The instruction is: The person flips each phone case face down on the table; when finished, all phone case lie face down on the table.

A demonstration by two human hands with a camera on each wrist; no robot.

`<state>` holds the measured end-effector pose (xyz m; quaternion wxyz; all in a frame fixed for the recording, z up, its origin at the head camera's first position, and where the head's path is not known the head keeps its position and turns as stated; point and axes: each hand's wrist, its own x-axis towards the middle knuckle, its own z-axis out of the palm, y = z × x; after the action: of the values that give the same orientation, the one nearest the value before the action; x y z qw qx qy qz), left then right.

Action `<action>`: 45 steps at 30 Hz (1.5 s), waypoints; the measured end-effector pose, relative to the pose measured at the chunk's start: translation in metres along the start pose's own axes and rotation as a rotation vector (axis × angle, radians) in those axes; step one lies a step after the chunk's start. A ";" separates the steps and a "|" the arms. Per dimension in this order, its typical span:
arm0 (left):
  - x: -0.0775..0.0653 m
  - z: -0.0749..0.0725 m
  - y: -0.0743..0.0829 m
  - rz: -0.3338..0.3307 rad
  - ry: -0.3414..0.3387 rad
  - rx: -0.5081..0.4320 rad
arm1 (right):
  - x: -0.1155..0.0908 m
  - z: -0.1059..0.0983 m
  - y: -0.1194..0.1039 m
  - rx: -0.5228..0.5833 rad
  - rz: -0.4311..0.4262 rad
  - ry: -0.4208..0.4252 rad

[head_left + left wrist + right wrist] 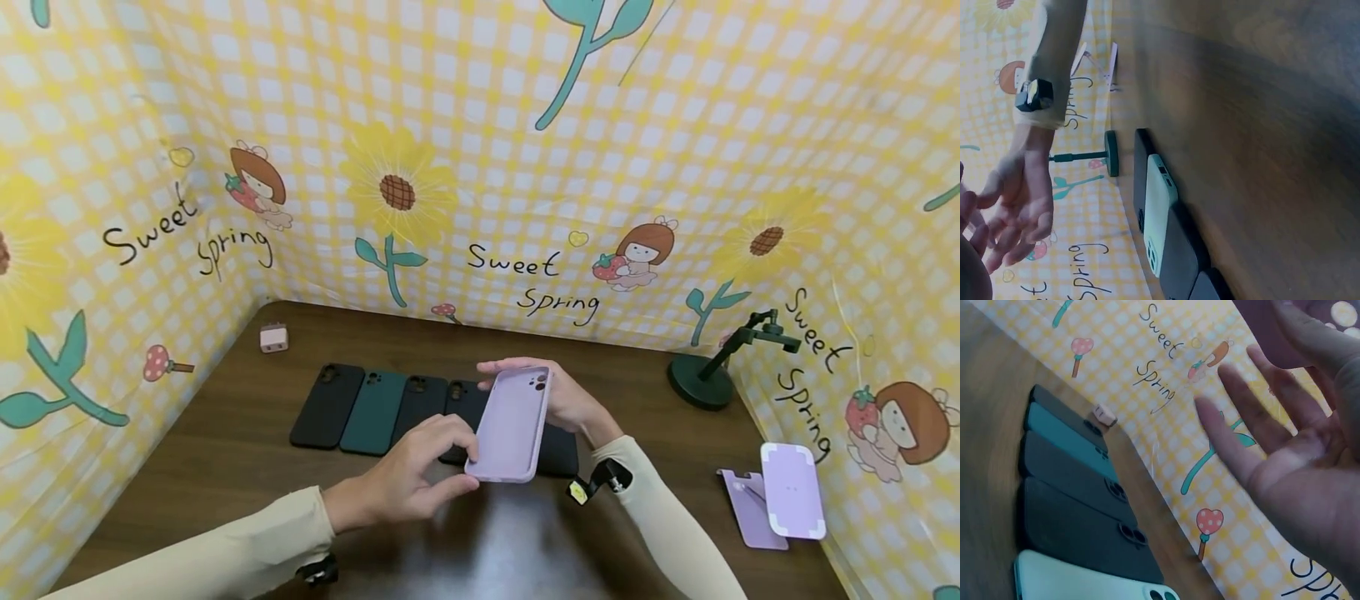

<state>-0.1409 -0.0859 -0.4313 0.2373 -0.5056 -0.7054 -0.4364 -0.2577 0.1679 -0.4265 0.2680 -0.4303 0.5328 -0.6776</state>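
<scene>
A light purple phone case (pixel 512 429) is held up over the desk, its inner side toward the head camera and its camera cutouts at the upper right. My left hand (pixel 420 471) pinches its lower left corner between thumb and curled fingers. Behind the case's upper right edge is my right hand (pixel 573 400). The right wrist view has the right thumb (pixel 1316 337) against the case, the other fingers spread out and loose. Beneath, phone cases lie in a row: a black case (pixel 327 407), a teal case (pixel 372 412), a mint case (pixel 1161 212) and several other dark ones.
A small pink charger plug (pixel 273 338) sits at the back left. Toward the back right stands a dark green stand (pixel 701 383) with a jointed arm. A purple phone stand (pixel 793 492) is at the right edge. Patterned cloth walls (pixel 480 167) enclose the wooden desk (pixel 225 467).
</scene>
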 end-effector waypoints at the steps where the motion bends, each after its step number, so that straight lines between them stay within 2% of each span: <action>1: 0.001 0.001 0.001 0.000 0.003 0.000 | 0.001 0.001 0.002 0.035 0.000 -0.001; 4: 0.006 0.000 0.006 0.000 -0.003 0.015 | 0.001 0.001 0.004 0.099 0.000 -0.007; 6: 0.011 -0.004 0.009 0.000 -0.046 0.039 | -0.001 0.001 0.004 0.106 0.005 -0.013; 11: 0.033 -0.022 0.017 0.022 -0.230 0.146 | -0.003 0.004 0.001 -0.005 0.048 0.022; 14: 0.044 -0.029 0.020 0.038 -0.263 0.204 | -0.001 0.006 -0.001 -0.033 0.074 0.061; 17: 0.046 -0.029 0.022 -0.006 -0.253 0.194 | 0.000 0.008 -0.001 0.003 0.083 0.081; 21: 0.038 -0.024 0.022 -0.104 -0.211 0.101 | -0.003 0.012 0.001 0.060 0.104 0.126; 24: 0.034 -0.021 0.021 -0.117 -0.154 0.070 | -0.008 0.013 0.000 0.056 0.128 0.176; 28: 0.031 -0.019 0.019 -0.118 -0.089 0.113 | -0.015 0.009 -0.006 0.017 0.130 0.219; 32: 0.025 -0.017 0.017 -0.164 -0.054 0.180 | -0.023 -0.001 -0.019 -0.025 0.109 0.246; 40: 0.014 0.005 0.011 -0.199 -0.053 0.246 | -0.030 -0.008 -0.039 -0.111 0.151 0.356; 45: 0.018 0.022 0.002 -0.210 -0.066 0.274 | -0.040 -0.017 -0.042 -0.218 0.218 0.400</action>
<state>-0.1434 -0.0579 -0.4282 0.2339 -0.4058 -0.8148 -0.3416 -0.2491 0.2217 -0.3991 0.1809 -0.2539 0.6884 -0.6549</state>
